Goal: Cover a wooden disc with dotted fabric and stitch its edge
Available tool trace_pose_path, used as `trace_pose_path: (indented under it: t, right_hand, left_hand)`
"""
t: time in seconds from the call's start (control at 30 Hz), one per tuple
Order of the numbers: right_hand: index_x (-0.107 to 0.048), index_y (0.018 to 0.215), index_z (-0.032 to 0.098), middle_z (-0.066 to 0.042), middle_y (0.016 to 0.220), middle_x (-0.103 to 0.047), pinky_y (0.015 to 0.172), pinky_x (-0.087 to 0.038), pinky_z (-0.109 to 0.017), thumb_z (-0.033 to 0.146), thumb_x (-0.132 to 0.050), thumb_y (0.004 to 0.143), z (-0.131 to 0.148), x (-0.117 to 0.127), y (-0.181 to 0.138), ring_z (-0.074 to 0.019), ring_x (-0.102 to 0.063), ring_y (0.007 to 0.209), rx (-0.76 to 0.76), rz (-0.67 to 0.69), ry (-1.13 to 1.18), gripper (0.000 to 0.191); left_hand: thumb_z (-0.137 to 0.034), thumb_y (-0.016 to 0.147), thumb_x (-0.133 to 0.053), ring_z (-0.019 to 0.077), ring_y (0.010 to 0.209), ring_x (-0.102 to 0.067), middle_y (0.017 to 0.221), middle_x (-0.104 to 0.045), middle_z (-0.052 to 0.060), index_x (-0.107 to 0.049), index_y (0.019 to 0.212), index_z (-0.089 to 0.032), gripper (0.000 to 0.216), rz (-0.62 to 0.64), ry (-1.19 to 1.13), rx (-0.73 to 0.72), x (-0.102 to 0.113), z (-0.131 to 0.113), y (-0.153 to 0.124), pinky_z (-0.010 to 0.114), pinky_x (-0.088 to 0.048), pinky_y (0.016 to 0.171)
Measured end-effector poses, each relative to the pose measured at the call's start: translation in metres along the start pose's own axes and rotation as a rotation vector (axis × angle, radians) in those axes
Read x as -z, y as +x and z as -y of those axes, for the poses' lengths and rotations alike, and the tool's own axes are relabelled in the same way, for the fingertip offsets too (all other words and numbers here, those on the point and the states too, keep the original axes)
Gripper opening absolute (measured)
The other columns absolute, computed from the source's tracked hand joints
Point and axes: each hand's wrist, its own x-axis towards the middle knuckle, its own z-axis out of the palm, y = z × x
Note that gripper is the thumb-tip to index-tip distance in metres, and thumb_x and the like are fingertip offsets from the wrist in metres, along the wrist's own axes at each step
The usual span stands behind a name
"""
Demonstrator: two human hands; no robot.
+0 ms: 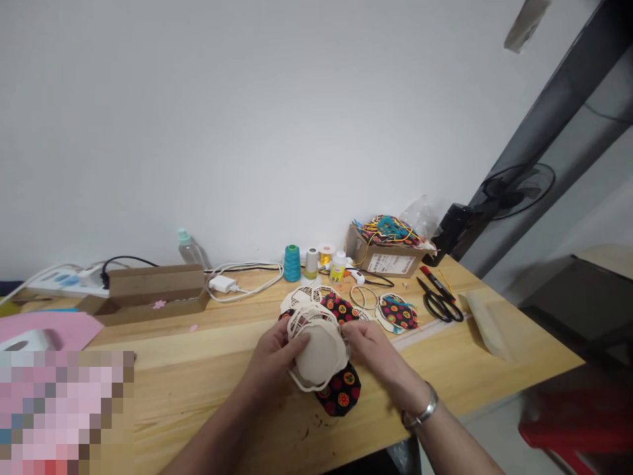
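Holds pale scalloped discs above wooden table, gripping left edge with left hand, thumb laid on top, fingers curled behind. Has right hand at right edge, thumb and forefinger close together; cannot tell if pinching it. Beneath discs: flowered black fabric. By wall: cardboard box.

1. We count two hands — one left hand, one right hand.
2. At least two overlapping cream cutouts — we cannot tell exactly.
3. Two cardboard boxes.
4. One teal thread cone, one pair of scissors, one bracelet, one fan.
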Motion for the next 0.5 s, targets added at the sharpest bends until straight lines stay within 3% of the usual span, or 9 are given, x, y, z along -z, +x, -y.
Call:
trace_pose_path:
  t: [0.1,0.17,0.3,0.4,0.5]
  right_hand:
    - [-0.065,0.095,0.020,-0.008,0.095,-0.064,0.071,-0.040,-0.030,0.045,-0.058,0.075,-0.012,0.043,0.015,-0.0258,-0.055,0.091,-0.072,-0.271,-0.259,0.033]
    - [-0.062,0.102,0.018,-0.013,0.105,-0.061,0.075,-0.038,-0.034,0.036,-0.056,0.076,-0.025,0.074,0.027,-0.0288,-0.052,0.100,-0.148,-0.412,-0.395,0.032]
    - [-0.064,0.076,0.015,-0.012,0.087,-0.063,0.073,-0.038,-0.033,0.028,-0.061,0.072,-0.050,0.108,0.045,-0.0246,-0.057,0.086,-0.187,-0.487,-0.503,0.014]
    - [-0.060,0.070,0.015,-0.006,0.079,-0.062,0.069,-0.039,-0.031,0.036,-0.056,0.078,-0.060,0.112,0.049,-0.0177,-0.056,0.075,-0.119,-0.540,-0.464,0.023]
    - [-0.060,0.073,0.014,-0.005,0.069,-0.060,0.060,-0.038,-0.029,0.045,-0.046,0.081,-0.062,0.119,0.047,-0.0172,-0.053,0.065,-0.011,-0.629,-0.312,0.036]
  left_hand:
    - [-0.037,0.075,-0.061,0.0240,0.079,-0.067,0.095,-0.071,0.008,-0.054,0.111,-0.016,0.042,-0.053,-0.009,0.001,0.002,0.001,0.000,0.034,-0.052,0.067]
    - [-0.036,0.075,-0.062,0.0249,0.082,-0.067,0.098,-0.070,0.009,-0.049,0.117,-0.017,0.048,-0.066,0.020,0.004,0.003,0.004,0.000,0.035,-0.052,0.068]
    - [-0.034,0.074,-0.062,0.0267,0.091,-0.065,0.105,-0.068,0.012,-0.049,0.119,-0.014,0.051,-0.067,0.167,-0.016,0.002,0.010,0.001,0.036,-0.051,0.073]
    - [-0.033,0.075,-0.059,0.0260,0.094,-0.064,0.108,-0.068,0.011,-0.052,0.117,-0.015,0.046,-0.091,0.324,-0.062,0.002,0.010,0.002,0.035,-0.049,0.078]
    - [-0.032,0.076,-0.056,0.0263,0.093,-0.063,0.105,-0.069,0.008,-0.054,0.117,-0.018,0.043,-0.139,0.509,-0.113,0.004,0.010,0.001,0.035,-0.047,0.081]
